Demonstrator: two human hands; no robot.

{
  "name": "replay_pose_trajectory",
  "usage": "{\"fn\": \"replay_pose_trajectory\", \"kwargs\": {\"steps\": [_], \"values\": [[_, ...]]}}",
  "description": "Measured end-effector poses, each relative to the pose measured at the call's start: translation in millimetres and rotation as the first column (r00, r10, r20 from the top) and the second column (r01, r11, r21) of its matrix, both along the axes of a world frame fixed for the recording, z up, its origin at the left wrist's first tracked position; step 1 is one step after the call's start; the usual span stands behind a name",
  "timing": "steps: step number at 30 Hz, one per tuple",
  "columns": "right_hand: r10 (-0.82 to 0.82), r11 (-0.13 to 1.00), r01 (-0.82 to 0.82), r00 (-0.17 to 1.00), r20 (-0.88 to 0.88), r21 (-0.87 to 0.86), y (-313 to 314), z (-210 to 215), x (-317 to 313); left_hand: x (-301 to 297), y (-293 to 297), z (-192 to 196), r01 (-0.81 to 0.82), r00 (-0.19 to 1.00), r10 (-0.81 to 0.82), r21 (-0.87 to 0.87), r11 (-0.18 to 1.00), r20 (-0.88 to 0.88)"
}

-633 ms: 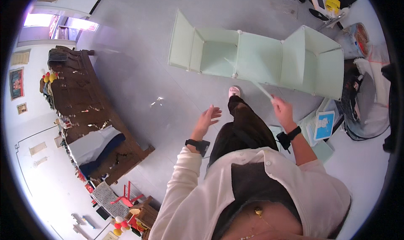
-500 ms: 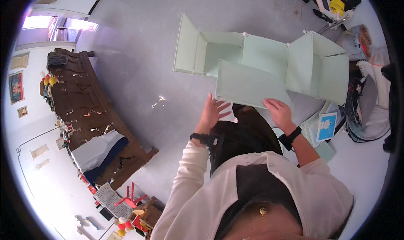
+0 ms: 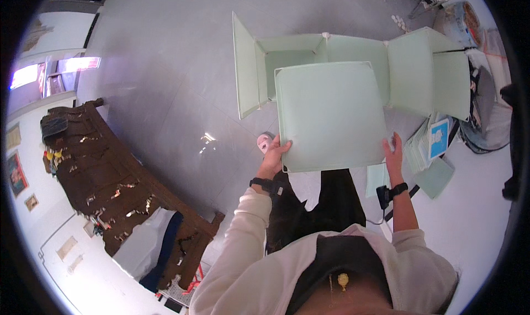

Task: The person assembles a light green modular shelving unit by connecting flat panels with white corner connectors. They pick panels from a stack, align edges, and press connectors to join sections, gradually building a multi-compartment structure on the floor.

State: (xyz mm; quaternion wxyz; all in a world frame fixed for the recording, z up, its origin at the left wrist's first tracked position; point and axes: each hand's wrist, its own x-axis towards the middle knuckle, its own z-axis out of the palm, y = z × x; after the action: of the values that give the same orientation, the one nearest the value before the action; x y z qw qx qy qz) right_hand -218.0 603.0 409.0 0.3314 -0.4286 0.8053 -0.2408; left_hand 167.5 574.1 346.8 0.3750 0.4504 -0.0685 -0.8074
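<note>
A pale green square panel (image 3: 331, 116) with a thin rim lies in front of me, above my legs. My left hand (image 3: 274, 158) grips its near left edge, the thumb on top and the other fingers partly hidden beneath. Beside the near right edge is my right hand (image 3: 393, 155), its fingers apart; whether a fingertip touches the rim I cannot tell. Past the panel stands a pale green cube shelf (image 3: 358, 50) of joined panels with white connectors. The panel covers part of its near side.
To the right lie stacked green panels (image 3: 436, 178) and a blue-and-white printed sheet (image 3: 439, 139). A bag (image 3: 486, 128) and a bucket-like container (image 3: 461, 22) stand at the far right. A long dark wooden bench (image 3: 138, 177) runs along the left, with white and blue cloth on it.
The panel has turned flatter and squarer toward me. My left hand has taken hold of its edge. My right hand has moved off the near edge to the right side. The view has shifted.
</note>
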Motion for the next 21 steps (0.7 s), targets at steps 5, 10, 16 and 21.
{"fn": "replay_pose_trajectory", "kwargs": {"steps": [5, 10, 16, 21], "values": [[-0.335, 0.937, 0.276, 0.887, 0.317, 0.216, 9.6, -92.9, 19.2, 26.9, -16.9, -74.7, 0.023, 0.995, -0.01, -0.131, 0.991, 0.098], [-0.231, 0.963, 0.263, 0.91, 0.345, -0.05, -24.0, -177.2, 49.9, 39.9, -31.6, -166.5, 0.076, 0.848, -0.07, 0.01, 0.997, 0.525], [-0.309, 0.922, 0.358, 0.911, 0.274, -0.149, -63.8, -262.6, 53.1, 51.8, -32.8, -216.7, 0.337, 0.795, -0.215, -0.118, 0.934, 0.567], [-0.503, 0.621, 0.634, 0.773, 0.386, -0.461, -68.8, -322.2, 0.8, -0.4, -78.5, -231.4, 0.207, 0.96, -0.205, 0.011, 0.978, 0.192]]}}
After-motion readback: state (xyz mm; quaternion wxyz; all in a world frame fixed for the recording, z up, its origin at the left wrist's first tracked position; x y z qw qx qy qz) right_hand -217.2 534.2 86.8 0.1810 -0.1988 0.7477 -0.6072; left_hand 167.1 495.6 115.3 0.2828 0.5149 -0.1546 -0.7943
